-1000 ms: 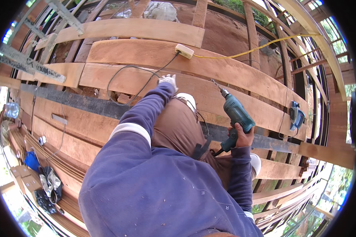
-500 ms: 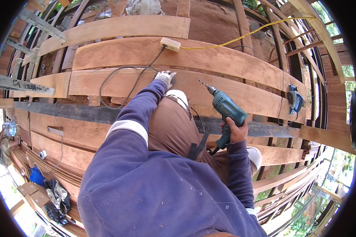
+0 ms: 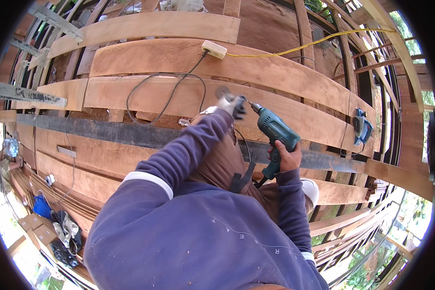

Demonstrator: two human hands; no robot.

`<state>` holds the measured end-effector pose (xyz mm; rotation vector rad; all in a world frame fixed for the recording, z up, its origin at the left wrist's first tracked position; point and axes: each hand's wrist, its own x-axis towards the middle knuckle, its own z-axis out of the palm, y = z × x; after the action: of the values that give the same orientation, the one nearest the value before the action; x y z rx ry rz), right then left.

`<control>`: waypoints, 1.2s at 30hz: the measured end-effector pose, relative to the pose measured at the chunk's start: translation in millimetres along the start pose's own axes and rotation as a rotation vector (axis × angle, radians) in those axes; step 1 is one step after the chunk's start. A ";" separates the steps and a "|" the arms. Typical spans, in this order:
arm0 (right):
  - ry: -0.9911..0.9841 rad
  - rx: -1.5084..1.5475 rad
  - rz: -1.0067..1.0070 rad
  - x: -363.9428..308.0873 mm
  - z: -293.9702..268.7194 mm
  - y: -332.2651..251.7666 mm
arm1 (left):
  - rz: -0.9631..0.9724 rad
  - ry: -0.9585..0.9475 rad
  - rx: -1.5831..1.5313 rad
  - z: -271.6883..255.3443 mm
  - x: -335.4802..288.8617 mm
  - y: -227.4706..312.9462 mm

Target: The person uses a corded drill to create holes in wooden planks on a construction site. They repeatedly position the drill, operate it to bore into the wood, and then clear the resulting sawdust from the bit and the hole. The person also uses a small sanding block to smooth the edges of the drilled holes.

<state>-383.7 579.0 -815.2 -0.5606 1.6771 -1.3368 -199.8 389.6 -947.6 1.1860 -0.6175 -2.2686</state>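
My right hand (image 3: pixel 288 155), bare, is wrapped round the grip of a teal power drill (image 3: pixel 277 128), whose bit points up and to the left over the planks. Close by the drill's bit is my left hand (image 3: pixel 233 105) in a white and dark glove. Motion smears its fingers, so whether it touches the bit or holds anything is unclear. Beneath and beyond it lies a reddish wooden plank (image 3: pixel 154 92) with a dark round spot (image 3: pixel 222 91) that I cannot identify.
A white power strip (image 3: pixel 214 50) rests on the farther plank, with a yellow cord (image 3: pixel 314 44) and a looped black cable (image 3: pixel 128 99). At right sits a blue handheld power tool (image 3: pixel 361 127). A dark metal beam (image 3: pixel 96 129) crosses below the planks, with gaps between boards.
My left hand has lifted off the plank and moved right, to beside the drill bit. The drill stays in my right hand, almost in place. The view has shifted slightly.
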 end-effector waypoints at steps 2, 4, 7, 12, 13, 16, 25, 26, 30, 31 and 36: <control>-0.031 -0.014 -0.021 1.6 7.1 0.1 | -0.022 0.044 -0.106 33.6 3.1 -46.2; -0.058 -0.019 -0.034 4.7 11.8 4.8 | -0.193 0.165 -0.399 77.2 -8.9 -55.1; -0.093 -0.043 -0.060 10.7 15.2 12.2 | -0.225 0.147 -0.614 75.7 16.8 -60.8; -0.100 0.016 0.024 11.7 28.1 7.8 | -0.203 -0.035 -0.760 58.2 78.8 -80.6; -0.106 -0.004 0.031 13.0 30.5 5.4 | -0.207 -0.063 -0.776 54.5 87.6 -82.5; -0.110 -0.059 0.049 18.2 29.4 5.0 | -0.189 -0.052 -0.751 47.0 97.8 -86.1; -0.149 -0.165 0.100 30.5 34.8 9.4 | -0.039 0.235 -0.457 16.7 129.2 -118.2; -0.139 -0.165 0.101 31.2 32.4 11.6 | -0.053 0.213 -0.480 20.4 127.6 -117.3; -0.110 -0.176 0.088 31.2 27.6 17.8 | -0.079 0.165 -0.557 35.7 111.9 -107.9; -0.111 -0.176 0.087 30.9 26.9 18.7 | -0.078 0.162 -0.572 38.0 106.4 -104.1; -0.134 -0.189 0.095 33.5 27.9 19.4 | -0.161 0.122 -0.657 39.7 91.1 -86.4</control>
<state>-373.3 543.9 -845.9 -0.6570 1.7078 -1.0567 -297.2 406.3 -1034.6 1.0411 0.2731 -2.2338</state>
